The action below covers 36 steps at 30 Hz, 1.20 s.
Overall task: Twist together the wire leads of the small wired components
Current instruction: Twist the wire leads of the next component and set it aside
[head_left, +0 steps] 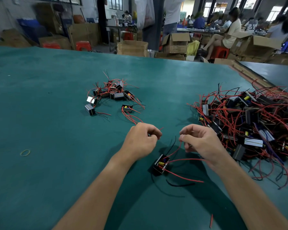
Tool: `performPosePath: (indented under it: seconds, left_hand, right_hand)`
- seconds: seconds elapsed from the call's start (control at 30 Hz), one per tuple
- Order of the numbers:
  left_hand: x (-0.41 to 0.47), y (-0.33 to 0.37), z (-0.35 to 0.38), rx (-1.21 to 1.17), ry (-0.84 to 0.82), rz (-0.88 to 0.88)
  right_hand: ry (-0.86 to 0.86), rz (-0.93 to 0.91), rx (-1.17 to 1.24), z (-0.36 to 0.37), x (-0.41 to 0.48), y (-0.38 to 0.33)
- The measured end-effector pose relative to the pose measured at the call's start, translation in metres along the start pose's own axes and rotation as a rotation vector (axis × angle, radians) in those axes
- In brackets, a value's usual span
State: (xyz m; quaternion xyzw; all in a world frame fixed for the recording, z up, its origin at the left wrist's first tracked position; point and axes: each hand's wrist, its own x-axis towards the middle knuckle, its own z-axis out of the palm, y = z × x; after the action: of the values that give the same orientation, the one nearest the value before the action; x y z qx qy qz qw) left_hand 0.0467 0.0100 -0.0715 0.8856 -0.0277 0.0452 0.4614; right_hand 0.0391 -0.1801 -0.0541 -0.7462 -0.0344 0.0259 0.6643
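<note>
Green matting covers the tabletop (56,146). Toward the near edge, about midway along it, a small black component (160,164) sits below and between the two hands, its red and black leads splayed. The right hand (201,141) pinches one red lead (175,151) between thumb and forefinger; it runs down from the fingertips to the component. The left hand (141,140) has its fingers curled, thumb against forefinger; whether they grip a wire cannot be told. A small pile (111,93) lies toward the far edge, a large pile (249,122) at the right edge.
</note>
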Motion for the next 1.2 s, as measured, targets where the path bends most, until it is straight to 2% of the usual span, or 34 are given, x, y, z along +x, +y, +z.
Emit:
performPosePath:
  seconds: [0.17, 0.27, 0.33, 0.53, 0.83, 1.2]
  left_hand:
    - [-0.008, 0.005, -0.002, 0.067, -0.089, 0.133]
    - [-0.012, 0.009, -0.004, -0.026, -0.22, 0.182]
    - [-0.011, 0.01, -0.003, -0.087, -0.251, 0.188]
    - [-0.01, 0.009, 0.003, -0.221, -0.257, 0.123]
    - [-0.013, 0.007, 0.004, -0.288, -0.287, 0.157]
    - [-0.014, 0.014, 0.004, -0.396, -0.264, 0.088]
  right_hand:
    - [-0.027, -0.03, -0.017, 0.003, 0.0, 0.004]
    - [-0.041, -0.069, -0.049, 0.004, -0.001, 0.004]
    - [-0.038, -0.096, -0.056, 0.004, -0.001, 0.003]
    - [-0.053, -0.157, -0.103, 0.004, -0.001, 0.003]
    - [-0.068, -0.228, -0.088, 0.006, 0.0, 0.006]
    - [-0.027, -0.273, -0.06, 0.005, 0.002, 0.009]
